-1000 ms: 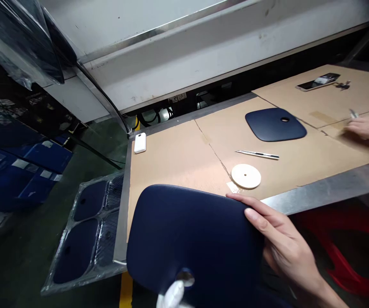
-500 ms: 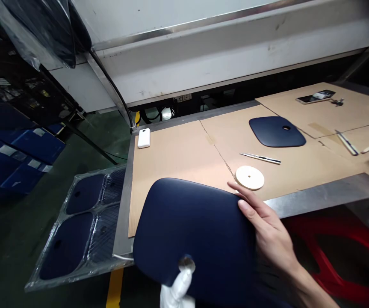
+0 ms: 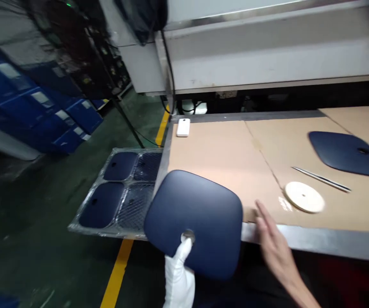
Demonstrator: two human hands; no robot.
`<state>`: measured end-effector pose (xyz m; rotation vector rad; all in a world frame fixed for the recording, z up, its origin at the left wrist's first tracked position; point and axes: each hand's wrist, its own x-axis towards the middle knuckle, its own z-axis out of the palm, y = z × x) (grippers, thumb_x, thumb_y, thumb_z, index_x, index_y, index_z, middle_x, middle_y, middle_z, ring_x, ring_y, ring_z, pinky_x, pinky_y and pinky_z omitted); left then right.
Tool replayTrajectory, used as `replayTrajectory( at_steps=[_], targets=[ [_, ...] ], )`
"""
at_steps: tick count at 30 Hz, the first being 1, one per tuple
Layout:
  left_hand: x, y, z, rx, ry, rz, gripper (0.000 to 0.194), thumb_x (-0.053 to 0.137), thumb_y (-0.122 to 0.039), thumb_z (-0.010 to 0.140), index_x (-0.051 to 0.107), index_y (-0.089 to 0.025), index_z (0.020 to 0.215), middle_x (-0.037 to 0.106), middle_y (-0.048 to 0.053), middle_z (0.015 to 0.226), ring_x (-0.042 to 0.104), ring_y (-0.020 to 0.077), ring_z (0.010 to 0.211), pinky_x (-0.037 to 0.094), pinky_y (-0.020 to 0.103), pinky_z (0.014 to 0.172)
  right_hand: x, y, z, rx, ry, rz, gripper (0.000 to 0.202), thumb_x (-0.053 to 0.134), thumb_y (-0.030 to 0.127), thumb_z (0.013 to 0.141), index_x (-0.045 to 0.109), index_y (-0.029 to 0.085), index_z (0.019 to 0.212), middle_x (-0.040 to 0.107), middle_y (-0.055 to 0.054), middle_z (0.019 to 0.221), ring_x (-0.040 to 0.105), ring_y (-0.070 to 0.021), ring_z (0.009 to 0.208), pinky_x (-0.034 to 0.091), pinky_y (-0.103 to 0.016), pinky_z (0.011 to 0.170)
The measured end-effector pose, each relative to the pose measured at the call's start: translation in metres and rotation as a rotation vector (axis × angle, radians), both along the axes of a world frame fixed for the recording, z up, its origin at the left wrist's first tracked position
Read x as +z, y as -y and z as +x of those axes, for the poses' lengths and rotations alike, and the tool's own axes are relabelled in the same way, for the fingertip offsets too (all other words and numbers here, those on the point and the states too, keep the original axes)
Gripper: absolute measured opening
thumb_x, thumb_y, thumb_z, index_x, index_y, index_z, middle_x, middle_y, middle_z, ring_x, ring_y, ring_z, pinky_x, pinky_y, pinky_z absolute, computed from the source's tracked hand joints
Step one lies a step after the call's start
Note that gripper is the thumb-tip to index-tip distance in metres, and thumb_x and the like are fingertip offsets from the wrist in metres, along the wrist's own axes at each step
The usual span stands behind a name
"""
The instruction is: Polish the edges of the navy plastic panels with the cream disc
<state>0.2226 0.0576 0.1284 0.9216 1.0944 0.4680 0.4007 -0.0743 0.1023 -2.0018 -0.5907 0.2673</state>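
My left hand [image 3: 180, 273], in a white glove, grips a dark blue rounded panel [image 3: 203, 214] near its hole; the thumb lies at the hole and the other fingers are hidden behind. The panel is tilted at the table's front left corner. My bare right hand [image 3: 276, 248] is just right of the panel, apart from it, fingers stretched out and slightly blurred, holding nothing. A round cream disc [image 3: 304, 196] lies on the cardboard to the right of that hand. Behind the disc are a slim pen-like knife [image 3: 322, 179] and a second dark blue panel [image 3: 347, 153] with a hole.
Cardboard [image 3: 216, 149] covers the metal-edged table. A small white device [image 3: 183, 127] sits at its back left corner. Left of the table, a plastic-wrapped tray [image 3: 107, 231] holds several similar panels. Blue boxes [image 3: 72, 122] are stacked farther left, and a yellow line [image 3: 117, 273] marks the floor.
My right hand has let go of the panel's right edge. The panel, held by my left hand, now appears smaller and farther from the disc. The view has turned left.
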Motion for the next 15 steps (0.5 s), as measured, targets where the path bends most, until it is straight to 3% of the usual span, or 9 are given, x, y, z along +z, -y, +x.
replayTrajectory(
  at_steps=[2,4,6,8,12,15],
  targets=[
    [0.009,0.0,-0.008,0.164,0.003,-0.04,0.05,0.07,-0.053,0.075,0.07,-0.034,0.122,0.073,-0.001,0.12,0.055,0.0271,0.134,0.052,0.034,0.111,-0.001,-0.005,0.006,-0.057,-0.232,0.022,0.063,0.043,0.062,0.095,0.048,0.029,0.148,0.054,-0.007,0.149,0.052,-0.031,0.135,0.032,-0.056,0.119],
    [0.015,-0.003,-0.013,0.297,0.079,-0.13,0.057,0.08,-0.042,0.067,0.07,-0.03,0.121,0.075,0.002,0.116,0.06,0.0295,0.128,0.052,0.037,0.11,0.001,-0.01,0.004,-0.011,-0.318,-0.028,0.07,0.049,0.071,0.088,0.052,0.03,0.144,0.056,-0.004,0.147,0.051,-0.0314,0.136,0.032,-0.052,0.12],
    [0.022,-0.013,-0.02,0.349,0.206,-0.213,0.061,0.082,-0.037,0.064,0.068,-0.027,0.123,0.076,0.004,0.113,0.064,0.0304,0.123,0.053,0.041,0.109,0.002,-0.016,-0.002,0.025,-0.334,-0.085,0.077,0.05,0.076,0.083,0.054,0.027,0.142,0.055,-0.005,0.148,0.047,-0.032,0.139,0.032,-0.049,0.12],
    [0.03,-0.03,-0.036,0.359,0.25,-0.209,0.055,0.083,-0.034,0.064,0.07,-0.024,0.117,0.077,0.005,0.109,0.069,0.0301,0.113,0.057,0.042,0.102,-0.002,-0.024,-0.006,0.047,-0.352,-0.089,0.084,0.048,0.078,0.081,0.051,0.023,0.144,0.06,-0.009,0.142,0.054,-0.0322,0.133,0.041,-0.046,0.115],
    [0.054,-0.08,-0.086,0.446,-0.019,0.163,0.034,0.083,-0.038,0.065,0.073,-0.021,0.093,0.078,0.002,0.085,0.072,0.0224,0.081,0.061,0.033,0.08,-0.025,-0.037,0.006,0.151,-0.301,-0.133,0.077,0.053,0.074,0.081,0.056,0.022,0.137,0.07,-0.01,0.127,0.068,-0.0293,0.114,0.057,-0.038,0.098],
    [0.071,-0.132,-0.117,0.562,-0.21,0.438,0.037,0.083,-0.04,0.066,0.072,-0.019,0.095,0.077,0.001,0.085,0.071,0.0205,0.081,0.058,0.03,0.082,-0.046,-0.04,0.02,0.183,-0.203,-0.154,0.067,0.055,0.071,0.081,0.064,0.021,0.125,0.074,-0.01,0.119,0.073,-0.0276,0.102,0.063,-0.033,0.082]
  ],
)
